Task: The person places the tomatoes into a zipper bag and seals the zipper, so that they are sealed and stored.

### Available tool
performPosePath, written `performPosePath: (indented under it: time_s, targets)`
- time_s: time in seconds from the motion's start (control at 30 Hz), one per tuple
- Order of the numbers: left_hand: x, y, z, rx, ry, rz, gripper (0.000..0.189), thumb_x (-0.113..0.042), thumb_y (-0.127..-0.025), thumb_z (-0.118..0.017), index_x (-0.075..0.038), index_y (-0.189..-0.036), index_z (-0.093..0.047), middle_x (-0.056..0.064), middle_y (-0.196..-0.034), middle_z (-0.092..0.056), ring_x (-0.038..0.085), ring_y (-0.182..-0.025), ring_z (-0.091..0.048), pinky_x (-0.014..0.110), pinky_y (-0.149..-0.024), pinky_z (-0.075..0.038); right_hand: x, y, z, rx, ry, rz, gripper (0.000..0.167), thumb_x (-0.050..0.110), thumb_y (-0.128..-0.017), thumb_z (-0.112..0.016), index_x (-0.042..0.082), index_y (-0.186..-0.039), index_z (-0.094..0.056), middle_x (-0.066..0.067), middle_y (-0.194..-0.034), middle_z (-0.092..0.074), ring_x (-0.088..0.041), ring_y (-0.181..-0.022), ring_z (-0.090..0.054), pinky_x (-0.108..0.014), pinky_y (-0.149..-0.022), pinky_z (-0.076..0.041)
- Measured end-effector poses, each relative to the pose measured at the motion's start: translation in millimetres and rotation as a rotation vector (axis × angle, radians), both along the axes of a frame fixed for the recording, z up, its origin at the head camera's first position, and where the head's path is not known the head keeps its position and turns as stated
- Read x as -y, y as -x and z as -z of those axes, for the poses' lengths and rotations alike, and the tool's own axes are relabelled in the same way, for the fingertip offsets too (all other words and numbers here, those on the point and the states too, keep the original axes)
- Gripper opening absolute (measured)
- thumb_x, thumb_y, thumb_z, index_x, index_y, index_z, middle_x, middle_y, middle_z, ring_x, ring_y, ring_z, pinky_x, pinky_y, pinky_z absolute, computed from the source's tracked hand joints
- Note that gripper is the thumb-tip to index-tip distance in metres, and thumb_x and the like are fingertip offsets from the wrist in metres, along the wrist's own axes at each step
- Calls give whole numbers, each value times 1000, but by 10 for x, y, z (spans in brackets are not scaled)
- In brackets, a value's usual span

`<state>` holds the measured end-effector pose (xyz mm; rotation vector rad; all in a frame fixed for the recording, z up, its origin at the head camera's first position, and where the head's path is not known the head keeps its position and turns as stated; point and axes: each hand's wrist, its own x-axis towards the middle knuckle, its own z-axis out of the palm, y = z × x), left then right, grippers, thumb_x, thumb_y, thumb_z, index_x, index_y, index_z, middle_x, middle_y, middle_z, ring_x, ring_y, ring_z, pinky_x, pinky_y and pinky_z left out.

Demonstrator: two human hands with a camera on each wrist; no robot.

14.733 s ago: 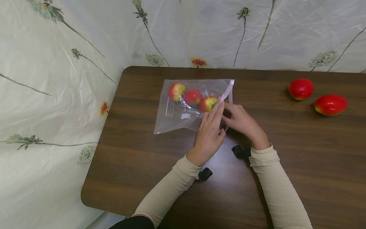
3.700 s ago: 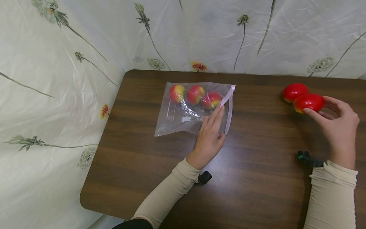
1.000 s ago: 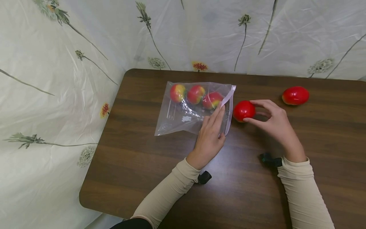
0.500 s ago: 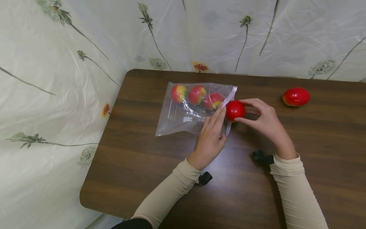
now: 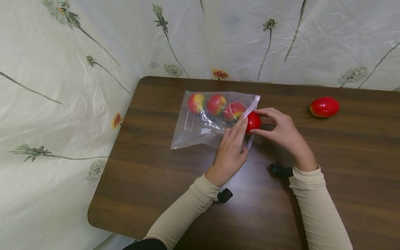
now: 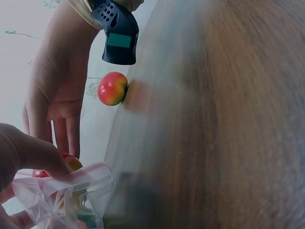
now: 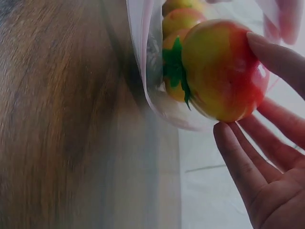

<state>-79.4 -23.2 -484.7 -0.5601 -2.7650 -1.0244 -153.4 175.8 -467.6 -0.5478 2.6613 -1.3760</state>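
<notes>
In the head view a clear zip bag lies on the table, its mouth facing right. Three red-and-yellow tomatoes are inside, among them one tomato at the far end. My left hand holds the upper lip of the bag's mouth, fingers laid along the zip strip. With thumb and fingertips my right hand grips another shiny tomato right at the mouth. Its green calyx points into the bag in the right wrist view; the left fingers partly cover it in the head view.
One more red tomato lies on the brown wooden table toward the back right. A pale flower-print sheet hangs behind the table and down its left side. Black cameras are worn on both wrists, such as the right wrist camera.
The right hand took one of two tomatoes from the right and carried it left into the bag's mouth. Earlier it worked at the bag's mouth. The left hand has stayed at the lip.
</notes>
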Motion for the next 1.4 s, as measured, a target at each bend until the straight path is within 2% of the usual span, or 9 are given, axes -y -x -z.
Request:
performPosePath:
  time_s: [0.27, 0.43, 0.57, 0.73, 0.87, 1.0, 1.2, 1.4]
  targets:
    - [-3, -8, 2, -7, 7, 2, 98, -6, -84, -81, -14, -165, -26, -2, -175, -18, 20, -113, -49, 21, -84, -51, 79, 35, 52, 1, -19, -27, 63, 8, -81, -87, 6, -139, -62, -16, -138, -64, -37, -119, -66, -55, -100, -52]
    - [-4, -11, 3, -25, 8, 6, 96, -5, -85, -78, -13, -164, -26, -3, -175, -17, 21, -112, -49, 24, -85, -50, 190, 42, 100, -86, -43, -75, 60, 4, -79, -87, 2, -134, -63, -19, -131, -66, -40, -111, -69, -59, -97, -54]
    - [-3, -11, -3, -46, 18, 1, 95, -3, -84, -77, -12, -164, -26, -1, -175, -19, 22, -112, -49, 28, -89, -50, 266, 46, 144, -154, -40, -106, 62, -3, -77, -86, -2, -134, -62, -23, -132, -64, -42, -111, -67, -58, -94, -55]
    - [-3, -8, -1, -58, 26, -2, 95, -4, -84, -77, -12, -164, -26, -1, -175, -19, 22, -112, -49, 29, -91, -49, 273, 46, 173, -134, 1, -102, 57, -6, -76, -85, -3, -129, -64, -22, -129, -63, -40, -113, -67, -54, -93, -55]
    - [-2, -4, 3, -61, 21, -1, 95, -4, -84, -77, -12, -164, -26, -1, -174, -19, 21, -112, -49, 28, -90, -49, 234, 45, 178, -68, 20, -78, 48, -5, -80, -82, -3, -124, -64, -19, -120, -64, -41, -108, -69, -53, -90, -56]
    - [-4, -2, 0, -61, 23, -3, 96, -3, -84, -77, -12, -165, -25, -1, -174, -19, 22, -112, -49, 29, -91, -49, 218, 50, 205, -27, 9, -96, 41, -3, -84, -80, -3, -121, -63, -20, -116, -65, -42, -106, -70, -55, -89, -57]
    - [-8, 1, -4, -64, 37, -12, 95, -4, -83, -77, -11, -164, -27, 0, -174, -21, 22, -113, -50, 30, -94, -49, 241, 56, 257, -68, 0, -140, 34, -5, -87, -76, -4, -119, -64, -23, -116, -67, -43, -103, -72, -57, -88, -58]
    - [-11, -8, -17, -73, 43, -15, 95, -4, -83, -77, -11, -164, -27, 1, -174, -22, 23, -115, -51, 29, -97, -49, 286, 49, 295, -152, 3, -188, 31, -11, -90, -68, -8, -120, -64, -28, -116, -70, -44, -103, -71, -57, -88, -57]
